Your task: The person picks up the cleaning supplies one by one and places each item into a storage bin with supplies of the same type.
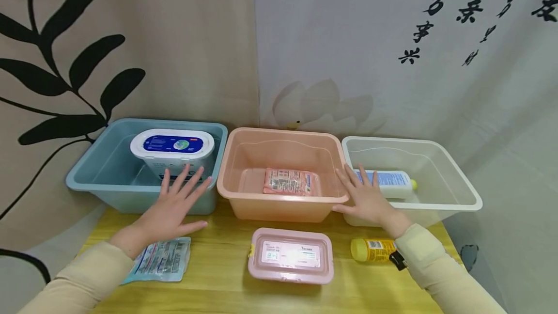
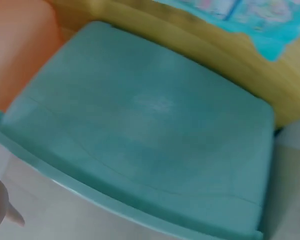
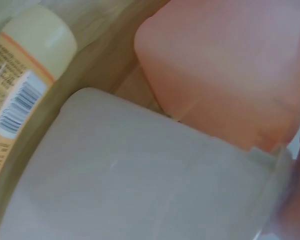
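Note:
In the head view my left hand is spread, fingers straight, over the front of the blue bin. Inside that bin stands a white oval-lidded tub with a dark blue label. My right hand also has its fingers spread, at the near left corner of the white bin, close to the orange bin. A white bottle with a blue label lies in the white bin, partly behind my fingers. The orange bin holds a pink packet. Neither hand holds anything.
On the wooden table, a blue-white packet lies by my left forearm. A pink lidded box sits in the middle. A yellow bottle lies partly under my right sleeve. Printed curtains hang behind the bins.

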A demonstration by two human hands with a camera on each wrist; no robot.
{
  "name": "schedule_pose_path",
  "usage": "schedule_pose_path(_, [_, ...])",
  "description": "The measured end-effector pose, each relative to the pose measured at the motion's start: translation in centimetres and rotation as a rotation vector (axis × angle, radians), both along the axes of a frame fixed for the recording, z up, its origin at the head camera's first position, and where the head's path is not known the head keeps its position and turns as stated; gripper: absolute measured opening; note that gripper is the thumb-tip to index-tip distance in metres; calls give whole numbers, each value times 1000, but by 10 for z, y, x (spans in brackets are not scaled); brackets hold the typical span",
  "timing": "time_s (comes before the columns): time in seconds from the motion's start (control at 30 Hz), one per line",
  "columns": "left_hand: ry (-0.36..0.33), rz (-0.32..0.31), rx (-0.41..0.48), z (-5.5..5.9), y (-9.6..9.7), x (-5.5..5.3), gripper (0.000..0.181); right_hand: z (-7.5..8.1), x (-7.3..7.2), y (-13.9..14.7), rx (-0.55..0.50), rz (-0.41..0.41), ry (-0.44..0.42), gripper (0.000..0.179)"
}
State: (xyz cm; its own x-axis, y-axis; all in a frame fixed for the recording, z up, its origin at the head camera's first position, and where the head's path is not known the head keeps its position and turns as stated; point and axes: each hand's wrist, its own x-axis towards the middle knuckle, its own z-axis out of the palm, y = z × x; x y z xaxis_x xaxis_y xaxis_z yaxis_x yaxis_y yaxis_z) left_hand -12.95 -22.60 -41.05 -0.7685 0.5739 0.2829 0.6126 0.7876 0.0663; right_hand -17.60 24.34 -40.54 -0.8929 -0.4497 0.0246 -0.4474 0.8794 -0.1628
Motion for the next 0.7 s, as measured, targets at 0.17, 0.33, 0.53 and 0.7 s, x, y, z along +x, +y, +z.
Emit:
schedule_pose_path(0.17, [31, 17, -27, 1, -20, 13, 94, -7, -1, 6, 0, 0, 10, 91])
schedule_pose_path(0.33, [50, 46, -44, -4, -42, 26, 93, -10, -3, 9, -4, 17, 23, 89])
schedule_pose_path(0.53, [84, 86, -60, -16, -70, 44, 94, -9, -4, 10, -1, 28, 8, 89])
schedule_pose_path(0.7, [129, 86, -81, -34, -86, 59, 91, -9, -3, 9, -11, 38, 10, 88])
